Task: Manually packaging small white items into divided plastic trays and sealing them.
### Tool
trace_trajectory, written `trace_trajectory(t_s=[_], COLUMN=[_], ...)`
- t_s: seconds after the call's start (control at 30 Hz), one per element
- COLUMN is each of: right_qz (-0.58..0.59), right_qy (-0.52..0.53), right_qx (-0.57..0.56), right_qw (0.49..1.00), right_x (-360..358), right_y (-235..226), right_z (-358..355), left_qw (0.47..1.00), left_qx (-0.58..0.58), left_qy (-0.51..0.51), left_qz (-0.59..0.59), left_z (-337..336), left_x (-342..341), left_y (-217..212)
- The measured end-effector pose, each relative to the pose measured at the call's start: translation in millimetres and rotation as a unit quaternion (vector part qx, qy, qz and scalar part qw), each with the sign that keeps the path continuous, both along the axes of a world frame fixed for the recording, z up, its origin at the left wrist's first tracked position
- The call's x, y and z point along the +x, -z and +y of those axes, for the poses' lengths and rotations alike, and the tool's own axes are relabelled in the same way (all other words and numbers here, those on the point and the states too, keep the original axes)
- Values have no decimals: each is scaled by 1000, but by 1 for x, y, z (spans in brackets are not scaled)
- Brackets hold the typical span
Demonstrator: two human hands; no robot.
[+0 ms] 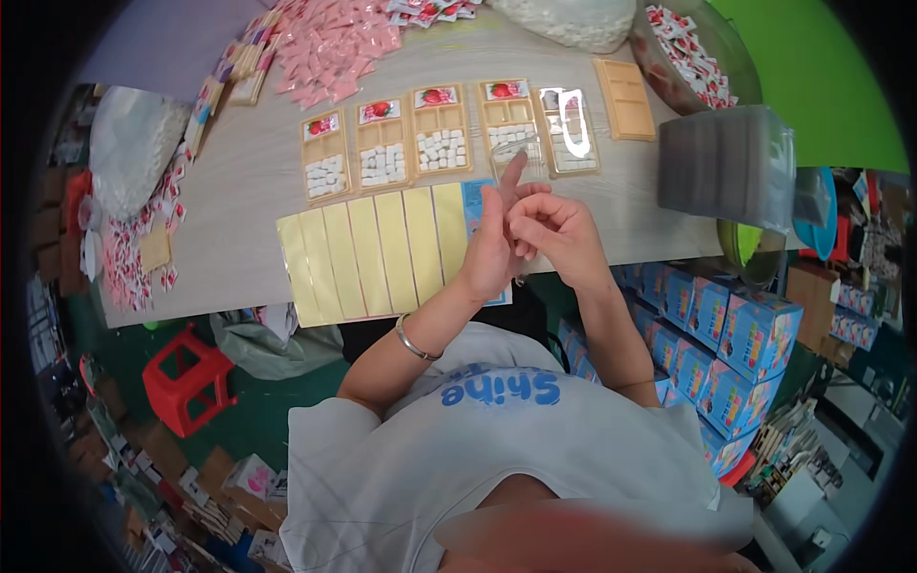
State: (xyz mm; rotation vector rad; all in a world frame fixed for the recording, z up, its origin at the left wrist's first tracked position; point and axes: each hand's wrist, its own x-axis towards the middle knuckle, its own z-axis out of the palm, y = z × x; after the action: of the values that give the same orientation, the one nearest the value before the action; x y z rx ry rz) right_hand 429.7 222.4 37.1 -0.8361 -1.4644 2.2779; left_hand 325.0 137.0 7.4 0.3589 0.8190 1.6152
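My left hand [490,246] is held upright over the right end of the yellow sheets, thumb and index finger stretched out. Its index fingertip is at the clear plastic lid [519,156], which lies tilted over the near end of the fourth tan tray [510,110]. Against the left palm, my right hand [564,234] has its fingers bent in a pinch; anything between them is hidden. Below the trays lie yellow sheets [363,253] in long strips, with a blue printed piece [475,203] at their right end. A lidded tray [570,134] stands to the right.
Three more trays [441,129] with white pieces and strawberry sachets stand in the row. Beyond are an empty tray [626,100], pink packets [339,43] and a sachet bowl [745,76]. Clear lids [726,162] are stacked right; blue boxes [750,329] and a red stool [188,380] stand below.
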Motion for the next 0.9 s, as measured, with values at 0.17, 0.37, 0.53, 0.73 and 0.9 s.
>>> trace_trajectory(t_s=[0.17, 0.37, 0.53, 0.73, 0.9], right_qz=[4, 30, 30, 47, 63], right_qy=[-31, -31, -30, -37, -22], right_qx=[-50, -105, -118, -121, -113], right_qw=[998, 994, 992, 991, 991], right_x=[-7, -2, 0, 3, -1], right_y=[24, 40, 45, 51, 47], right_z=[-3, -1, -2, 0, -2], left_qw=[999, 998, 996, 997, 999], left_qx=[-29, -15, -37, -35, -25], left_qy=[-30, -11, -22, -14, 2], left_qz=[-34, -58, -74, -66, -35], left_z=[-15, -17, -16, -15, -14], left_x=[-2, -2, 1, 0, -4], left_y=[12, 16, 15, 14, 20])
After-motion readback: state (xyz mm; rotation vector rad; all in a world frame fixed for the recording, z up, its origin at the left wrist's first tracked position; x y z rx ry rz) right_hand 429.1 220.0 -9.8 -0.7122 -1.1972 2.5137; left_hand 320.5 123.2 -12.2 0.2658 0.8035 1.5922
